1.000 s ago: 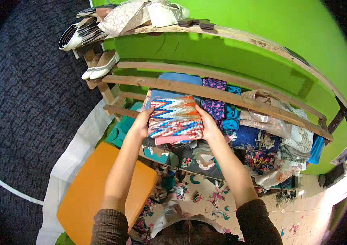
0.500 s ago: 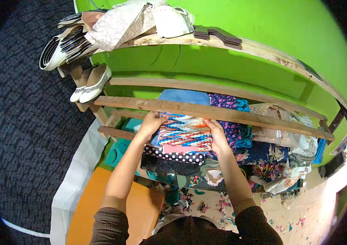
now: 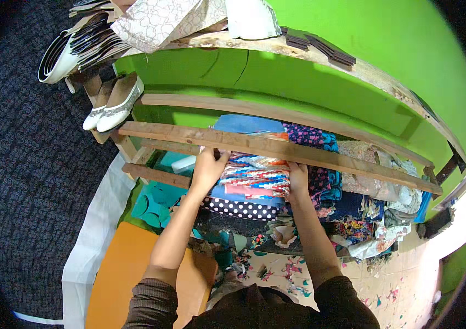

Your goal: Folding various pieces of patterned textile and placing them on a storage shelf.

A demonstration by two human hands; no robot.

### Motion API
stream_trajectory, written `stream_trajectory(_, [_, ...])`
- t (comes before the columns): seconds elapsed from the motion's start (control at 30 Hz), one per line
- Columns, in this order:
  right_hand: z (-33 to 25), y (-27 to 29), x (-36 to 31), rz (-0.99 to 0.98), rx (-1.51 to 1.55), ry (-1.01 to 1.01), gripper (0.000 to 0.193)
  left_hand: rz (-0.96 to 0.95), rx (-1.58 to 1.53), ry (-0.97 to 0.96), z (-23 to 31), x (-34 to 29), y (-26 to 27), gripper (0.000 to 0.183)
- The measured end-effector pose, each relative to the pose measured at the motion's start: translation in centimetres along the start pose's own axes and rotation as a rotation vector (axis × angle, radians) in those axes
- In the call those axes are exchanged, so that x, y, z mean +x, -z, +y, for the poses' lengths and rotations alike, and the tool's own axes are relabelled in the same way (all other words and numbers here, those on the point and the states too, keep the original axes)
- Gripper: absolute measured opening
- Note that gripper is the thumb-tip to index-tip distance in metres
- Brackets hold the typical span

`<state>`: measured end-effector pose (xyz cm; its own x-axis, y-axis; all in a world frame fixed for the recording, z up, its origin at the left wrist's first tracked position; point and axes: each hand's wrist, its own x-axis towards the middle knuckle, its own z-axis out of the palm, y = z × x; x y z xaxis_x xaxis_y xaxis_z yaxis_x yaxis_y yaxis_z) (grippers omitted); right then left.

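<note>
A folded multicoloured zigzag fabric point(image 3: 257, 178) lies partly beneath the front wooden rail point(image 3: 277, 149) of a slatted shelf, and an orange part of it shows behind the rail. My left hand point(image 3: 209, 169) grips its left side, with the fingertips partly hidden under the rail. My right hand point(image 3: 298, 181) is closed round its right edge. Under and behind it lies a folded blue cloth point(image 3: 246, 124). Below, a black-and-white polka-dot fabric point(image 3: 241, 209) sticks out toward me.
White flat shoes point(image 3: 117, 109) stand at the shelf's left end. Dark floral fabric point(image 3: 320, 183) and crumpled light cloth point(image 3: 364, 175) are stacked to the right. An orange board point(image 3: 134, 274) lies front left. Scraps litter the tiled floor point(image 3: 364, 279).
Both hands have pushed the zigzag fabric farther back under the front rail, so part of it now shows behind. The view has shifted slightly.
</note>
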<state>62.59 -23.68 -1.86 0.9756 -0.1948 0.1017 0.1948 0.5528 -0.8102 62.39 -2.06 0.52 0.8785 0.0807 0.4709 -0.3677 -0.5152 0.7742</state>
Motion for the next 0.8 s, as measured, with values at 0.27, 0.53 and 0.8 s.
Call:
stream_trajectory(0.27, [-0.5, 1.8, 0.5, -0.015, -0.424, 0.123, 0.032, -0.177, 0.532, -0.524, 5.2, -6.0, 0.0, 0.046])
stream_trajectory(0.53, [-3.2, 1.4, -7.7, -0.303, -1.378, 0.819, 0.040, -0.135, 0.758, -0.502, 5.1, -9.1, -1.2, 0.051])
stream_trajectory(0.8, [-4.0, 4.2, -12.4, -0.437, -1.555, 0.841, 0.042, -0.074, 0.861, -0.328, 8.2, -15.0, -3.3, 0.053])
